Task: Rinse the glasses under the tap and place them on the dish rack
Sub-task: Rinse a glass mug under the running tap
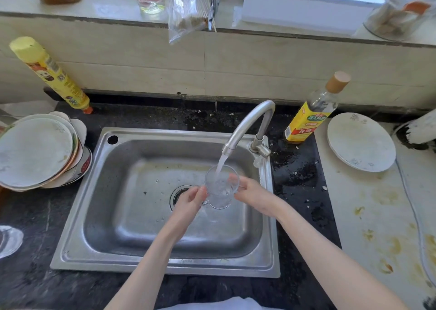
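A clear glass mug (221, 187) sits between both hands over the steel sink (77, 217), directly under the tap (247, 123), whose stream of water (221, 166) falls into its open mouth. The mug is upright, tipped slightly toward the camera, held above the basin floor just right of the drain (180, 195).

The left hand (188, 202) reaches in from the lower left; its thumb and fingertips are pinched on the mug's left side, at the small handle near the base. The right hand (253, 191) comes from the right, its fingers curled round the far right wall of the mug near the rim, so the glass lies between the two hands and touches both.

On the dark bench (35, 274), a stack of plates (40, 154) rests left of the sink, with a yellow bottle (50, 74) leaning behind it. Another glass (9, 240) shows at the left edge, well apart from the hands. Right of the tap stand a bottle with a yellow label (313, 111) and a single white plate (361, 142).
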A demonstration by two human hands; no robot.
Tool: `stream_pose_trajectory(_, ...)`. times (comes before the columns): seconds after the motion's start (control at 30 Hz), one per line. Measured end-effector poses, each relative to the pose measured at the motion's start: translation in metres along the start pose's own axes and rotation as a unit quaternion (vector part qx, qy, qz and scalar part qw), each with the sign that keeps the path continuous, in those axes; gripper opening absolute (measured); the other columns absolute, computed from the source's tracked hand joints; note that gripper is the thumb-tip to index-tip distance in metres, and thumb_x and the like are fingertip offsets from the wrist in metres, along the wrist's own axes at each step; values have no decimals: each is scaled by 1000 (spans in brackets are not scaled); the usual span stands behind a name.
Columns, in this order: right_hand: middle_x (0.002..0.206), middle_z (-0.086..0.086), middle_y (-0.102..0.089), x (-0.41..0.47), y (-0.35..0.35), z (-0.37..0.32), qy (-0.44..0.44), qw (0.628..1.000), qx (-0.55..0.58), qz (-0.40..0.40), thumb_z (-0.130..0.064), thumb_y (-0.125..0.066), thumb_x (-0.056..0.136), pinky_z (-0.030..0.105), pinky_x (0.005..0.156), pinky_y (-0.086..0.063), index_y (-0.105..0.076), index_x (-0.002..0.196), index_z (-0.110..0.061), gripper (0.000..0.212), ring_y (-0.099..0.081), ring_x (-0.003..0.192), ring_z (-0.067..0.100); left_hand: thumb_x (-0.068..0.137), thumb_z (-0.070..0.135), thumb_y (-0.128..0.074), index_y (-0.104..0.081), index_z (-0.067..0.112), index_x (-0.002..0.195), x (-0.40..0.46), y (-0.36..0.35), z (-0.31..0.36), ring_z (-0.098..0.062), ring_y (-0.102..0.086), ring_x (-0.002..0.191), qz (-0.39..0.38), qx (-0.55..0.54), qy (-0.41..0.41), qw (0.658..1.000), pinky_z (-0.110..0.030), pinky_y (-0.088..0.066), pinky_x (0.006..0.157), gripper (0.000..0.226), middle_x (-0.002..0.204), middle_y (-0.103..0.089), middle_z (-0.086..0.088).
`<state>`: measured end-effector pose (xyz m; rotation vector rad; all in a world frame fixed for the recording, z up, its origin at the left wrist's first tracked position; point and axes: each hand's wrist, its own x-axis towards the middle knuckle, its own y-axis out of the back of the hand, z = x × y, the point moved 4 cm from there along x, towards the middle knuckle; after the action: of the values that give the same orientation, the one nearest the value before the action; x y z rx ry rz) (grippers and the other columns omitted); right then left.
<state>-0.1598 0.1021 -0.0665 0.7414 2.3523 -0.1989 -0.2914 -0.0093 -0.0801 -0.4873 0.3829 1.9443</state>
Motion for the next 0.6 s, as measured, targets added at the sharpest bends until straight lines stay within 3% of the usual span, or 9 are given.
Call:
stream_pose_trajectory(0.07, 133, 19, -51, 5, 15, 8, -47, 987, 131, 80, 11, -40, 92, 25, 97, -43, -43, 132, 4, 40, -54, 117, 24, 94, 40, -49, -60, 6, 94, 2, 1, -6, -13, -52, 88, 5, -6, 4, 1000, -29, -38, 80, 36, 88, -56, -2)
stream_pose_trajectory(0.13, 136, 28, -45, 9, 30, 15, -90, 948, 264, 153, 7, -36, 96, 36, 106, -38, -38, 133, 9, 37, -47, 125, 36, 82, 55, -49, -56, 12, 91, 3, 3, -10, -11, -44, 85, 2, -7, -1, 1000, -31, -34, 76, 44, 87, -50, -3)
stream_pose_trajectory(0.3, 146, 23, -31, 16, 50, 11, -98, 850, 483, 183, 6, -30, 97, 45, 109, -32, -24, 140, 10, 44, -35, 134, 37, 70, 66, -50, -52, 15, 91, 7, 4, -15, -11, -39, 87, 3, -28, 5, 1000, -32, -30, 77, 55, 88, -44, -1)
stream_pose_trajectory(0.37, 148, 20, -33, 21, 51, 10, -103, 816, 539, 185, 5, -29, 97, 41, 107, -34, -28, 138, 11, 41, -35, 135, 33, 70, 68, -50, -56, 14, 90, 8, 4, -16, -10, -41, 86, 7, -22, 3, 1000, -32, -31, 79, 59, 88, -46, 0)
stream_pose_trajectory(0.43, 147, 18, -36, 24, 51, 9, -112, 794, 566, 189, 3, -28, 97, 38, 105, -34, -31, 136, 11, 40, -37, 135, 29, 70, 69, -51, -59, 1, 88, 9, 5, -18, -10, -45, 86, 15, -21, 1, 1000, -33, -33, 80, 71, 87, -50, -1)
stream_pose_trajectory(0.5, 145, 16, -39, 24, 50, 8, -116, 790, 571, 190, 3, -28, 97, 37, 102, -36, -33, 136, 11, 39, -39, 134, 28, 72, 67, -51, -57, -6, 92, 9, 4, -17, -11, -47, 85, 17, -21, 2, 1000, -32, -35, 81, 76, 86, -53, -1)
stream_pose_trajectory(0.6, 144, 15, -40, 22, 48, 5, -119, 796, 562, 190, 2, -29, 98, 36, 102, -37, -35, 135, 10, 38, -40, 133, 28, 79, 56, -50, -59, -5, 94, 10, 2, -15, -12, -49, 86, 14, -23, 8, 1000, -31, -37, 82, 63, 87, -56, -1)
